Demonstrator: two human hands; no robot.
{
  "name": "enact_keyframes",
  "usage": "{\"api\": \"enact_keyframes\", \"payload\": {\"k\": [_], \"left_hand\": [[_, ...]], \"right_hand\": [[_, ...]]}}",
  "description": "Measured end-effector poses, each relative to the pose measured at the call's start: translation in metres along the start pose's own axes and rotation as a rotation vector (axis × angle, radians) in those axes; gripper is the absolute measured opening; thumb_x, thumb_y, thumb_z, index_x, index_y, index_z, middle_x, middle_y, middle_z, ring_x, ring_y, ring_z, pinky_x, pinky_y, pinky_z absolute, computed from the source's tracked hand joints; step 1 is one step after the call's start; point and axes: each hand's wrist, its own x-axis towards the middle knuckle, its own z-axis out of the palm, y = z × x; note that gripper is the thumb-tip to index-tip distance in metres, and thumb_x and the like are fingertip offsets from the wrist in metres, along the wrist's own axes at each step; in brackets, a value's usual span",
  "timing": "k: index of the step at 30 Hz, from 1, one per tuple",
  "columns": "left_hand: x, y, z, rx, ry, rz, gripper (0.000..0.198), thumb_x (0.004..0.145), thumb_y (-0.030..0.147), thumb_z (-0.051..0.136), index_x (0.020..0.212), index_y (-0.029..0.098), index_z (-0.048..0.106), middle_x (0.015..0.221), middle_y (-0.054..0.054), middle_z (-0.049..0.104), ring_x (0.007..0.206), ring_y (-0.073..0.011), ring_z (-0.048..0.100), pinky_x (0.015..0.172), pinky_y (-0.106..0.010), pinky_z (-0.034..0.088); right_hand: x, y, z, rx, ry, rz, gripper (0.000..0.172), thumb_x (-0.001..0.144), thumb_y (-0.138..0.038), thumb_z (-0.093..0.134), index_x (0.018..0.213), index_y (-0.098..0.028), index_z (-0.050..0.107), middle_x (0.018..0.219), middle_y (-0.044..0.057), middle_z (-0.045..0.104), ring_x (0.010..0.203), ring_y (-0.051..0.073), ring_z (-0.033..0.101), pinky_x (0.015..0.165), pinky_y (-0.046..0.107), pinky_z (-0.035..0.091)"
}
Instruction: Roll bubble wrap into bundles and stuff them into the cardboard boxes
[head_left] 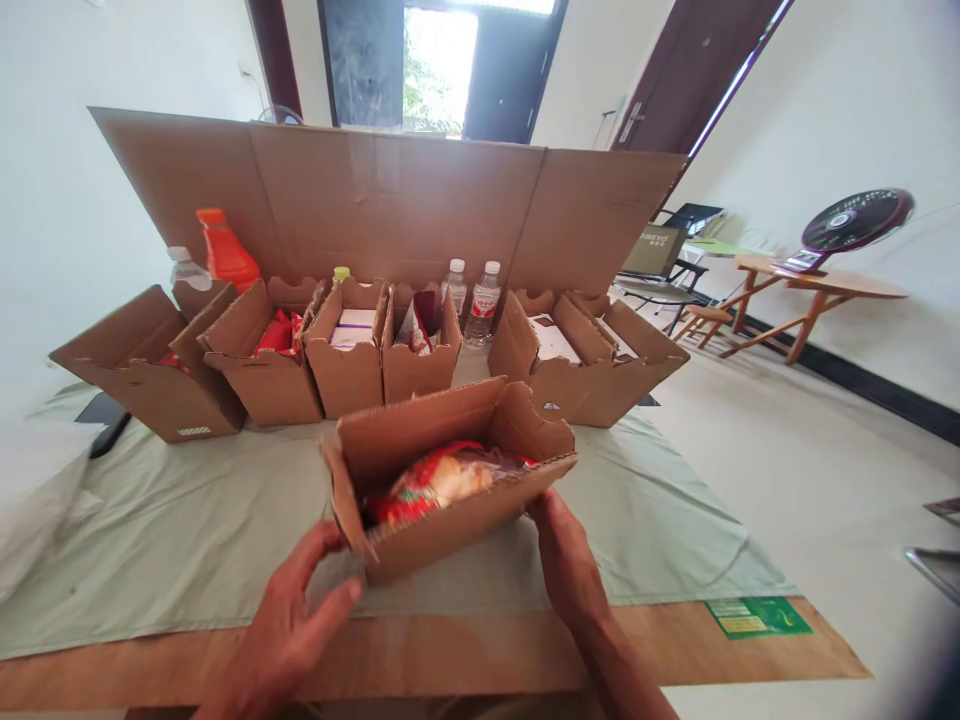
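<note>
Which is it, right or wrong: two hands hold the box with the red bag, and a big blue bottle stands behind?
Wrong in one thing: the head view shows the big bottle is orange, not blue. The left hand and right hand do hold the box with the red bag.

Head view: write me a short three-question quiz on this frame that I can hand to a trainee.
1. True or false: the cardboard box nearest the camera holds a red packet.
2. What stands on the wooden table at the right? A) a fan B) a kettle C) a lamp
3. Which hand is at the box's left corner, with its thumb against it?
Key: 1 true; 2 A; 3 the left hand, while the right hand is on the front wall.
</note>
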Motion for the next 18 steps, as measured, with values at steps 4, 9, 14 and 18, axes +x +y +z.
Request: {"api": "enact_keyframes", "payload": {"k": [4, 9, 14, 18], "left_hand": [[0.046, -0.018, 0.003, -0.077, 0.062, 0.145, 0.079, 0.074, 0.042, 0.082, 0.146, 0.025, 0.052, 0.153, -0.014, 0.052, 0.143, -0.0394, 0.045, 0.111, -0.051, 0.045], [0.044, -0.049, 0.022, -0.067, 0.033, 0.175, 0.085, 0.079, 0.036, 0.078, 0.154, 0.022, 0.04, 0.162, -0.017, 0.039, 0.15, -0.0399, 0.035, 0.112, -0.052, 0.044], [0.032, -0.055, 0.043, -0.087, 0.019, 0.194, 0.083, 0.084, 0.026, 0.068, 0.158, 0.022, 0.032, 0.167, -0.013, 0.031, 0.152, -0.0358, 0.032, 0.121, -0.051, 0.033], [0.036, -0.033, 0.052, -0.008, -0.201, 0.119, 0.093, 0.074, 0.017, 0.069, 0.159, 0.015, 0.032, 0.166, -0.016, 0.033, 0.151, -0.0381, 0.033, 0.124, -0.054, 0.026]], "right_hand": [[-0.02, 0.007, 0.012, 0.161, -0.094, 0.147, 0.054, 0.097, -0.062, 0.052, 0.138, -0.029, 0.063, 0.144, 0.008, 0.062, 0.133, 0.03, 0.057, 0.113, 0.05, 0.046], [-0.024, 0.015, 0.02, 0.051, -0.08, 0.153, 0.062, 0.093, -0.06, 0.055, 0.144, -0.024, 0.057, 0.146, 0.011, 0.059, 0.136, 0.032, 0.054, 0.116, 0.053, 0.041], [-0.019, 0.021, 0.019, 0.003, 0.029, 0.213, 0.067, 0.083, -0.064, 0.063, 0.135, -0.021, 0.058, 0.135, 0.015, 0.066, 0.123, 0.035, 0.063, 0.104, 0.05, 0.052], [-0.021, 0.026, 0.011, -0.011, 0.16, 0.206, 0.069, 0.082, -0.061, 0.065, 0.138, -0.023, 0.053, 0.132, 0.013, 0.065, 0.118, 0.035, 0.064, 0.092, 0.043, 0.057]]}}
